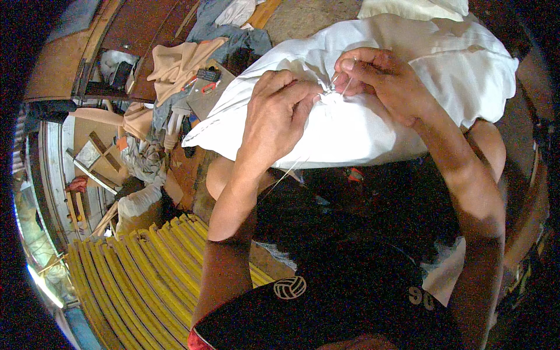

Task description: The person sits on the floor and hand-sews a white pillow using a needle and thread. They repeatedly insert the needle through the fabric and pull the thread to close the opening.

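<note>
A stuffed white cushion (361, 137) lies across my lap, its cloth gathered into a small pucker between my hands. My left hand (274, 114) is closed, thumb and fingers pinching the cloth at the left of that pucker. Just right of it, my right hand (385, 81) is closed in a pinch around a long thin needle (349, 80), which slants down toward the gathered cloth. Fine pale thread (290, 170) hangs below my left hand over the cushion's near edge. Whether the needle's tip is in the cloth I cannot tell.
Yellow slats (134, 280) of a bench are at my lower left. Beyond them lie a beige cloth (181, 61), a dark remote-like object (208, 74), a small red item (209, 88) and piled fabric (143, 160). Another white cushion (408, 8) sits at the far edge.
</note>
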`<act>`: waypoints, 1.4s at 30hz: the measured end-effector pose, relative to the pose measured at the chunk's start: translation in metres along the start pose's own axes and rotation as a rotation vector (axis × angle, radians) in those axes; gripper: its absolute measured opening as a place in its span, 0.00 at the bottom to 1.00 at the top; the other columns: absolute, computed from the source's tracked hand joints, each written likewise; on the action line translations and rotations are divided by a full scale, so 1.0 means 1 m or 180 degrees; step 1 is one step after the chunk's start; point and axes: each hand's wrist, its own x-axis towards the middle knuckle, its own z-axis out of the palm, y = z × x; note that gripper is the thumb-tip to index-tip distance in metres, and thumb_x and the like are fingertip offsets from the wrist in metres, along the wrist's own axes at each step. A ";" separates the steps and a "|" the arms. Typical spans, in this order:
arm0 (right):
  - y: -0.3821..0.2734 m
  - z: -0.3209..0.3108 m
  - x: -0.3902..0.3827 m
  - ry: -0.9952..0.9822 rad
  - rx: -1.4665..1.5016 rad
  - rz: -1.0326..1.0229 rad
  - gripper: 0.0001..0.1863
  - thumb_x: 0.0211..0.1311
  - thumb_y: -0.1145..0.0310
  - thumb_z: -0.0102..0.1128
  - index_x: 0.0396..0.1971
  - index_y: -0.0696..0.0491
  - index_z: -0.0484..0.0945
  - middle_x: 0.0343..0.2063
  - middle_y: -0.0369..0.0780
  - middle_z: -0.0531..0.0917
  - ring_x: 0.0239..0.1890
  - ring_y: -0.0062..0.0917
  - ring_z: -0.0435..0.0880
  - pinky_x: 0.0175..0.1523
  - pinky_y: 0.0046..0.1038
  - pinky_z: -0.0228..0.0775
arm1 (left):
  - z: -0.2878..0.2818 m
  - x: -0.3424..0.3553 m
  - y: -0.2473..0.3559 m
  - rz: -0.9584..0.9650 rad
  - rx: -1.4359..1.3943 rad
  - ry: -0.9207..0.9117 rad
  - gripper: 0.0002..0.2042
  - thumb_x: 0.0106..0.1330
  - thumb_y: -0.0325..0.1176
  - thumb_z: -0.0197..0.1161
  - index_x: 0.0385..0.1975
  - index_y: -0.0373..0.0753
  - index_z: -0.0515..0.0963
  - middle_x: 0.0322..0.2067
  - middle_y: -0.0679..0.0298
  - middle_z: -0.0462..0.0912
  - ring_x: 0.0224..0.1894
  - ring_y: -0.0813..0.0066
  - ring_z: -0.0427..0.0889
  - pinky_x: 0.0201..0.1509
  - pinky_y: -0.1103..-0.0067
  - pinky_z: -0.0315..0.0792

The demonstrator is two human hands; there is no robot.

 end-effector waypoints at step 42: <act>0.012 0.008 -0.014 0.0473 -0.3468 -0.1980 0.11 0.66 0.74 0.57 0.46 0.58 0.81 0.44 0.47 0.84 0.46 0.45 0.83 0.53 0.38 0.76 | -0.385 -0.507 -0.173 -0.2685 0.4390 0.2783 0.19 0.66 0.37 0.65 0.49 0.28 0.77 0.43 0.50 0.86 0.41 0.51 0.86 0.43 0.64 0.81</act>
